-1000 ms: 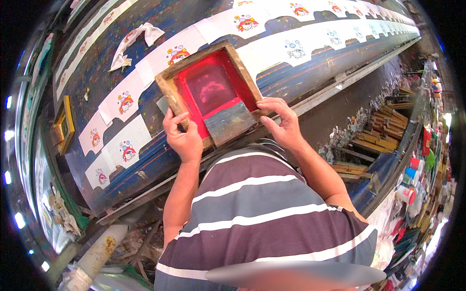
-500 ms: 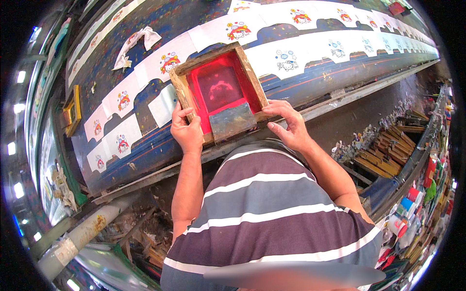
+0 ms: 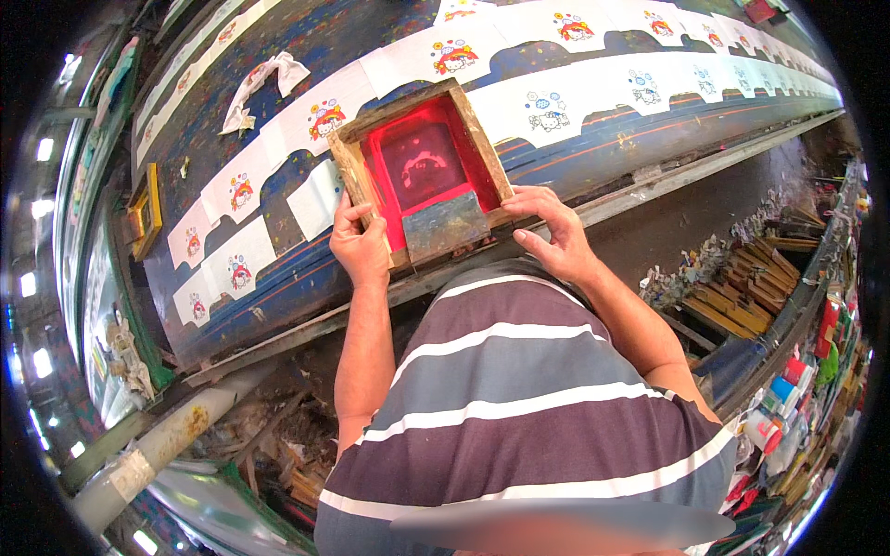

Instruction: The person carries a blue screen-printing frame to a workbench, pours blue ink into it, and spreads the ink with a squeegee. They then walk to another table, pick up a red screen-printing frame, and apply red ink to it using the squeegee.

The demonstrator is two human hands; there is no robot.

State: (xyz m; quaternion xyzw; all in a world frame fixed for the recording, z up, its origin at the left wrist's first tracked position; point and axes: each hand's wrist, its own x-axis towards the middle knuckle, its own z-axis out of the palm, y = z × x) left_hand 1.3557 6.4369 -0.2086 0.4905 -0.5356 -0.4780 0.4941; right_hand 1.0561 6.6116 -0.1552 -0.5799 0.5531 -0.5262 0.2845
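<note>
A wooden screen-printing frame with a pink-red mesh lies on the long printing table, over the near row of white fabric pieces. My left hand grips its left side near the front corner. At the front right corner, my right hand holds the frame's edge, thumb toward me. A flat grey squeegee blade rests inside the frame at its near end. To the right, a fabric piece carries a blue-outlined cartoon print; to the left, a fabric piece bears a print with red in it.
More printed pieces run in rows along the table. A crumpled white cloth and a small yellow frame lie on the left. A metal rail edges the table. Wooden frames are stacked low at right, near paint containers.
The whole view has shifted slightly. Both hands keep their hold on the frame, which stays at about the same place on the table.
</note>
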